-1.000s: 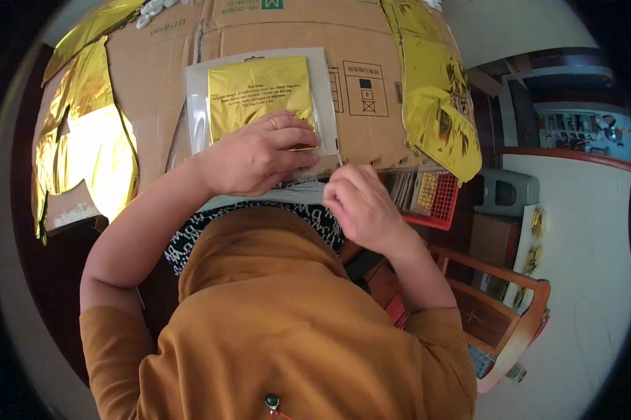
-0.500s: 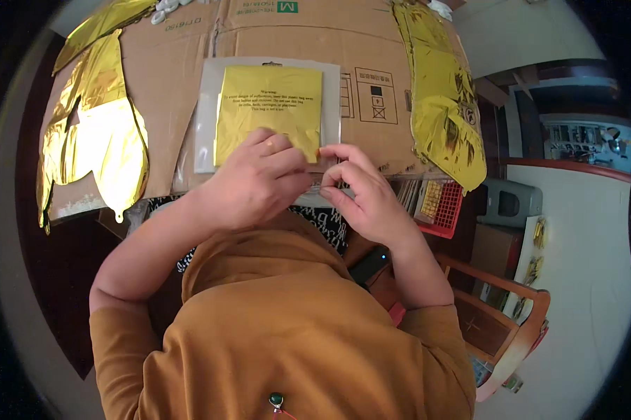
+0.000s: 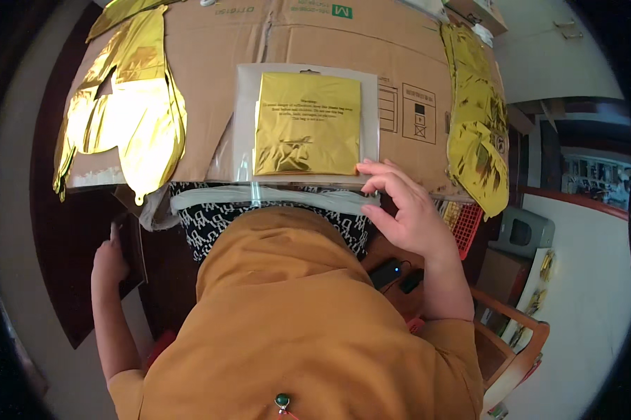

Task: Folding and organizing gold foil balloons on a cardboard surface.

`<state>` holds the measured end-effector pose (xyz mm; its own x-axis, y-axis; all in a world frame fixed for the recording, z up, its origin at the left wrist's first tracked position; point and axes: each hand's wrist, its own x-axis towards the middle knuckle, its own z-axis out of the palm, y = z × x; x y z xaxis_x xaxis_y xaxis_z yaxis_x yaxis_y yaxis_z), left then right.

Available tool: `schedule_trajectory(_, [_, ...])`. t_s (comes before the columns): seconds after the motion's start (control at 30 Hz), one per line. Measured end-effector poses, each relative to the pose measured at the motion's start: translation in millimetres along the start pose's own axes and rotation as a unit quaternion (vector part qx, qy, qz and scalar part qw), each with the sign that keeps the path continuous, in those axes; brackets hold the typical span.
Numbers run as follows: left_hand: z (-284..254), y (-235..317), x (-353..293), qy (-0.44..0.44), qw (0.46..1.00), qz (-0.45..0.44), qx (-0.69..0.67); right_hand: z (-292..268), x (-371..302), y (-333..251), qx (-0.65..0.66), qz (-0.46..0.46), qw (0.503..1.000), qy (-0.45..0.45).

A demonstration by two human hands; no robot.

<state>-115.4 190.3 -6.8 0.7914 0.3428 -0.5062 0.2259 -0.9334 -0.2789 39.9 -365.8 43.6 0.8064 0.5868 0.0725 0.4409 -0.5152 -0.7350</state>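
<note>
A folded gold foil balloon (image 3: 308, 133) lies inside a clear plastic bag (image 3: 247, 126) with a hang hole at its top, flat on the cardboard. Dark print crosses the upper half of the gold piece. My right hand (image 3: 410, 213) is at the bag's lower right corner, fingertips resting on it and thumb held apart below the edge. Away to the left, my left hand (image 3: 111, 260) hangs beside the cardboard, low over a dark surface. One finger there points forward; the other fingers are partly hidden, and I see nothing held.
Unfolded gold foil balloons (image 3: 147, 133) lie on the left of the cardboard sheet (image 3: 203, 63), with another gold foil balloon (image 3: 476, 112) on the right. Below the right edge stands a red basket (image 3: 467, 227). A wooden chair (image 3: 511, 336) and a grey stool (image 3: 522, 227) are at right.
My left hand has left the bag and swung down to the far left. My right hand stays at the bag's lower right corner. The whole view has shifted, with the scene now farther right.
</note>
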Motion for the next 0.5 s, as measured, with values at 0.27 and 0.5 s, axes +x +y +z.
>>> schedule_trajectory(0.27, [-87,124,-26,0.223,0.927,0.293,-0.067,4,-10,1,-0.131,-0.085,0.988,0.022])
schedule_trajectory(0.5, [-135,185,-21,0.371,0.817,0.430,-0.103,27,-18,8,-0.299,-0.115,0.941,0.106])
